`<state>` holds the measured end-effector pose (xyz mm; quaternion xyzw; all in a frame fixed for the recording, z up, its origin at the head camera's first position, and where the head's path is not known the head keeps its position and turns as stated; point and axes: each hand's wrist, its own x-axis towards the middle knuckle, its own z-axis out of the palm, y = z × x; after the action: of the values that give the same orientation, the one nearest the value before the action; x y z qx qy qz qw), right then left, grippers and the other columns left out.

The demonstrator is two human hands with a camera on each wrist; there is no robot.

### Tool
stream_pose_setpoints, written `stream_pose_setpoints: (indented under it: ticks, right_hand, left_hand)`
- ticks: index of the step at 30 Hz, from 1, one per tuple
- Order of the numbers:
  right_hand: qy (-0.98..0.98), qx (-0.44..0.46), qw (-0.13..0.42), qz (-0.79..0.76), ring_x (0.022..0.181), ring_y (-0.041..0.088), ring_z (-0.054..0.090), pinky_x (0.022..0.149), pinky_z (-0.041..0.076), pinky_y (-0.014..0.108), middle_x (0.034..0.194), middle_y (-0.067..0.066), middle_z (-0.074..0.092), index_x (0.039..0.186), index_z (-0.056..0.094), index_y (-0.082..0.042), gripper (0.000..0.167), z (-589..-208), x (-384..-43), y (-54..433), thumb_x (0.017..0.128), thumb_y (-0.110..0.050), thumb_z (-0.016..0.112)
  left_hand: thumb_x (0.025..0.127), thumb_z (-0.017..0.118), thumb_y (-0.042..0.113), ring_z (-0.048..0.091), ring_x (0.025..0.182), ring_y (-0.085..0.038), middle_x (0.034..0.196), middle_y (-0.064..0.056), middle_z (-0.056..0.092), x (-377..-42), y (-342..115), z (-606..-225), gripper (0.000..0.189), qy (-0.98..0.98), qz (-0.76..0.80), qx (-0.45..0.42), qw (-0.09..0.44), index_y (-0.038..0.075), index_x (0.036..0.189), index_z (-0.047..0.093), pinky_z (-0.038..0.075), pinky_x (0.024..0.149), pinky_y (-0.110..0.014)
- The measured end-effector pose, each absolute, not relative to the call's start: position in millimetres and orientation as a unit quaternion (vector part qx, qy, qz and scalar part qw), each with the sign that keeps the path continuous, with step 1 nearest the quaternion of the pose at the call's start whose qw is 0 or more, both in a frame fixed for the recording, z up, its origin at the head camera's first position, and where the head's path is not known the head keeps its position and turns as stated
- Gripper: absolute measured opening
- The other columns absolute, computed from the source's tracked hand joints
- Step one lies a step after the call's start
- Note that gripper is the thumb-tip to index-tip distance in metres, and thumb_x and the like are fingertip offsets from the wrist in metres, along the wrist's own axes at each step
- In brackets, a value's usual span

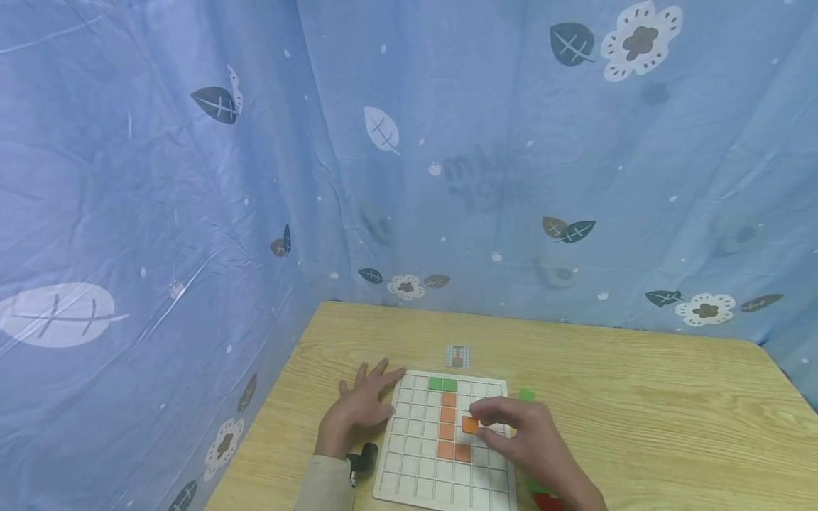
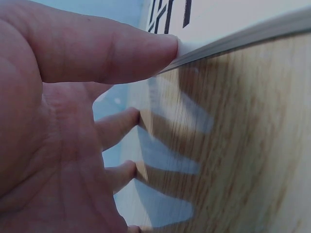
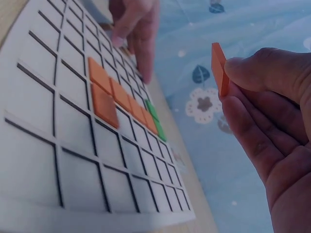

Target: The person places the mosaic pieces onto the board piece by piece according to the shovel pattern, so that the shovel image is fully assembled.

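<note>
A white grid board (image 1: 409, 465) lies on the wooden table. Set in its squares are an orange column of tiles (image 1: 447, 431), one more orange tile (image 1: 463, 452) to the right of the column's lower end, and two green tiles (image 1: 442, 384) at the far end. Between thumb and fingers, my right hand (image 1: 533, 436) pinches a loose orange square tile (image 3: 219, 69), held above the board's right half. My left hand (image 1: 361, 408) rests with spread fingers at the board's left side, its thumb (image 2: 121, 53) against the edge.
Beyond the board lies a small card (image 1: 458, 356) with a grid picture. Green pieces (image 1: 527, 394) and a red piece (image 1: 548, 502) sit right of the board, partly hidden by the right arm. A blue patterned curtain (image 1: 486, 177) hangs behind and left of the table.
</note>
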<state>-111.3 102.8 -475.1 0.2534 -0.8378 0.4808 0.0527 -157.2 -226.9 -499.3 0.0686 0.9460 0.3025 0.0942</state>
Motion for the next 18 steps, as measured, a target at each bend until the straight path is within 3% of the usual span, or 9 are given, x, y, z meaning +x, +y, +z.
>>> stream_pose_setpoints:
  ticks: [8, 18]
  right_hand:
    - [-0.830, 0.261, 0.021, 0.492, 0.093, 0.015, 0.080, 0.087, 0.068, 0.031, 0.108, -0.006, 0.084, 0.113, 0.083, -0.014, 0.027, -486, -113, 87, 0.088, -0.005, 0.087]
    - [-0.822, 0.266, -0.004, 0.504, 0.095, 0.003, 0.076, 0.088, 0.067, 0.032, 0.110, -0.005, 0.084, 0.113, 0.084, -0.014, 0.029, -497, -114, 70, 0.087, -0.001, 0.084]
  left_hand:
    - [0.083, 0.062, 0.009, 0.008, 0.166, -0.059, 0.181, -0.018, 0.028, -159, -228, -502, 0.083, 0.948, 0.294, 0.069, 0.102, 0.030, 0.163, 0.054, -0.005, 0.118, -0.093]
    - [0.083, 0.062, 0.009, 0.006, 0.168, -0.057, 0.182, -0.015, 0.026, -158, -227, -501, 0.085, 0.949, 0.289, 0.065, 0.106, 0.029, 0.165, 0.052, -0.006, 0.121, -0.091]
